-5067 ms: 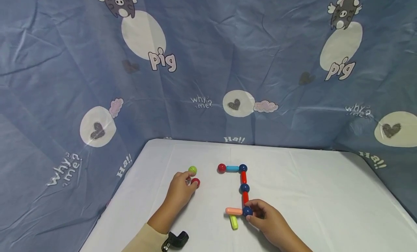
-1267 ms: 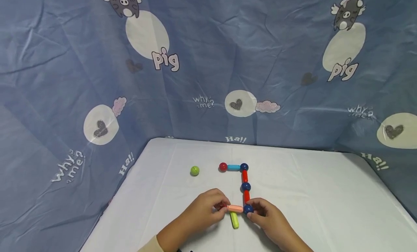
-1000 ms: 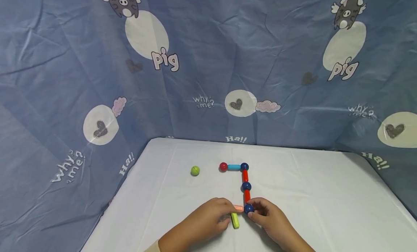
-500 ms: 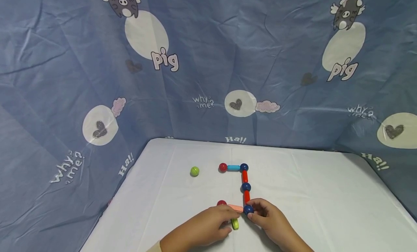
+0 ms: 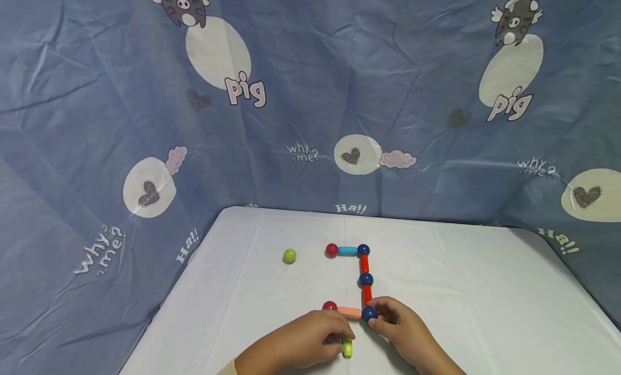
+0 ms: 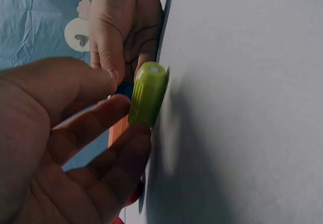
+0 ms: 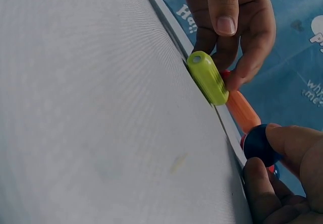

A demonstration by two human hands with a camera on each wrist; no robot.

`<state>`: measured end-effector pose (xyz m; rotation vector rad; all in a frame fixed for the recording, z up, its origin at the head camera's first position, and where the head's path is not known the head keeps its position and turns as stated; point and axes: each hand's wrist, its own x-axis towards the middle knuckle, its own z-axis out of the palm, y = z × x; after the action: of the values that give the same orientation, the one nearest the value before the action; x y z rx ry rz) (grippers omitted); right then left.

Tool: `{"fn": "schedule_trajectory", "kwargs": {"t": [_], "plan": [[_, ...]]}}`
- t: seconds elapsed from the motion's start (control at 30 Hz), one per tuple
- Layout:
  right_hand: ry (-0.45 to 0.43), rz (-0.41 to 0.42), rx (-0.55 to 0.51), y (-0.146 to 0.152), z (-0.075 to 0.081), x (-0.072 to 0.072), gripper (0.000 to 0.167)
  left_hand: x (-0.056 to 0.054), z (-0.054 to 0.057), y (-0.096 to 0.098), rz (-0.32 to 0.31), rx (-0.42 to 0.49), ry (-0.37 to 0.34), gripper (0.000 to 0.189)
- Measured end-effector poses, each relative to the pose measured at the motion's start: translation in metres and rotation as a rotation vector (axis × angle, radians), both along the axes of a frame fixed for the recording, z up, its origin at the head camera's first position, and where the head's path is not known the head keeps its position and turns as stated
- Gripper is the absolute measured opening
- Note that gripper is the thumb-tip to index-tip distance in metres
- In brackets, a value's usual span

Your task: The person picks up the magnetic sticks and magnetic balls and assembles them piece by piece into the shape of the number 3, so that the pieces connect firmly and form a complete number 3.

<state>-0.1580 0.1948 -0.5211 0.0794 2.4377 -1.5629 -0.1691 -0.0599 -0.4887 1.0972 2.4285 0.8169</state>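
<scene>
My left hand (image 5: 310,337) has its fingers curled about a short yellow-green magnetic rod (image 5: 347,347), low over the white table. In the left wrist view the fingertips touch the rod (image 6: 147,93); the right wrist view shows the thumb apart from it. My right hand (image 5: 400,326) pinches the dark blue ball (image 5: 369,313) at the near corner of a chain of magnetic rods and balls. From that ball an orange rod (image 5: 349,312) reaches left to a red ball (image 5: 330,306), partly hidden by my left hand. Two red rods (image 5: 367,294) join three blue balls in line.
At the chain's far end a light blue rod (image 5: 347,250) leads to another red ball (image 5: 332,250). A loose green ball (image 5: 289,256) lies farther left. Behind the white table (image 5: 485,299) hangs a blue printed cloth (image 5: 301,192).
The left hand brought a red ball from beside the green one to the orange rod's left end and let go. It then drew the yellow-green rod nearer. The right hand stayed put.
</scene>
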Motion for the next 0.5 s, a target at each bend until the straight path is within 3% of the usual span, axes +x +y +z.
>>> {"fn": "schedule_trajectory", "kwargs": {"t": [0.1, 0.3, 0.5], "plan": [[-0.008, -0.001, -0.003, -0.0003, 0.0001, 0.0002, 0.043, -0.0007, -0.0009, -0.0026, 0.001, 0.017, -0.002, 0.029], [-0.012, 0.004, -0.021, -0.0009, 0.0007, 0.0010, 0.045, -0.0017, -0.0062, -0.0046, 0.007, 0.021, 0.063, 0.030], [-0.018, -0.008, -0.008, -0.0009, 0.0014, -0.0003, 0.045, -0.0032, -0.0073, -0.0008, 0.075, -0.014, 0.011, 0.025]]}}
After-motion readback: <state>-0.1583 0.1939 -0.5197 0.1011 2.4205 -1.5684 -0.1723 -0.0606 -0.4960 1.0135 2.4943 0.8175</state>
